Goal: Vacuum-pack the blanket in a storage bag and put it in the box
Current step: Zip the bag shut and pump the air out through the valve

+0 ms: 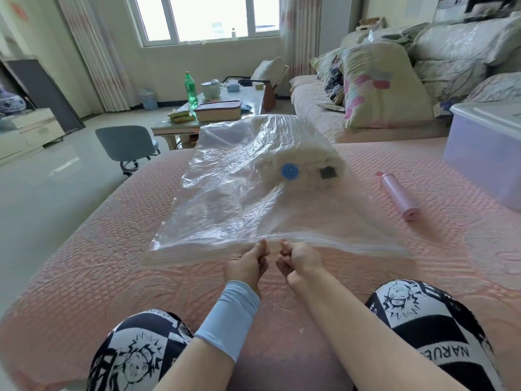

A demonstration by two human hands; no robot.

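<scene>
Clear storage bag point(239, 198): lies flat on the pink quilted cover point(112, 249) in front of me, mouth toward my knees, slack and puffed with air.
Blanket point(298, 153): a rolled white bundle already inside, at the far right end of the bag, under the blue valve point(290, 171).
Zip seal point(352, 244): runs across the bag's near edge. I cannot tell how much of it is pressed closed.
Left hand point(248, 266): fingers point(262, 246) curled, thumb and forefinger pinching the seal near its middle.
Right hand point(298, 261): the same pinch, just beside the left, the two thumbs nearly touching.
Pump point(397, 194): a pink cylinder lying on the cover to my right, well apart from both hands, untouched.
Box point(485, 153): a translucent tub at the far right, its lid apparently on.
Step in hand: closing the zip, I judge, starting from the middle.
Next move: I would run each pinch outward along the track to its corner, pressing firmly so no gap is left. The film looks thin and wrinkles easily, so the strip needs holding taut. Only after that does the pump go onto the valve.
</scene>
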